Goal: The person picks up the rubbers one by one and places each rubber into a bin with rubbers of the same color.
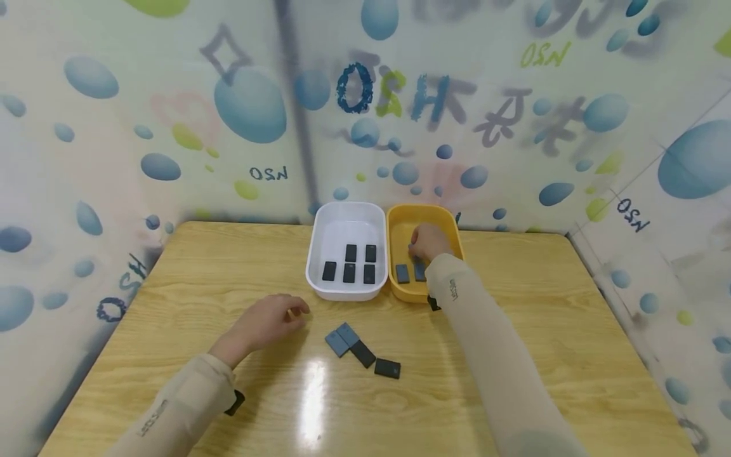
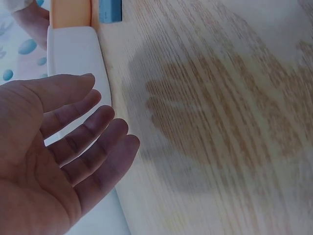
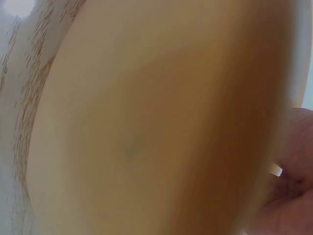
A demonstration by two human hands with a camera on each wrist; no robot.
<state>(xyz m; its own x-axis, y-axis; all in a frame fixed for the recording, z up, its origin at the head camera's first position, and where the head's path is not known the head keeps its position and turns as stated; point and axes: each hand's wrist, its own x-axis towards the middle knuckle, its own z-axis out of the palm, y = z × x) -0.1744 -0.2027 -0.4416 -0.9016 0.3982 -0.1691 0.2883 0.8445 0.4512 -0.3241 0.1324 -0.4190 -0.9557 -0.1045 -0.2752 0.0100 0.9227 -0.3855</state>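
Observation:
My right hand (image 1: 432,241) reaches into the yellow bin (image 1: 408,295), pinching a small blue-grey rectangular block (image 1: 412,249) that its fingers mostly cover. Two more blue-grey blocks (image 1: 402,273) lie on that bin's floor, one partly behind the hand. In the right wrist view the bin's wall (image 3: 132,122) hides most of the hand. My left hand (image 1: 267,322) hovers over the table with loosely bent fingers and holds nothing; the left wrist view shows its bare palm. Nearby on the table lie two blue-grey blocks (image 1: 337,343) and two black blocks (image 1: 388,368).
Left of the yellow bin, and against it, stands a white bin (image 1: 347,295) with several black blocks (image 1: 349,273) inside. Both bins are near the back edge of the wooden table (image 1: 240,260). A patterned wall covering (image 1: 240,190) rises behind.

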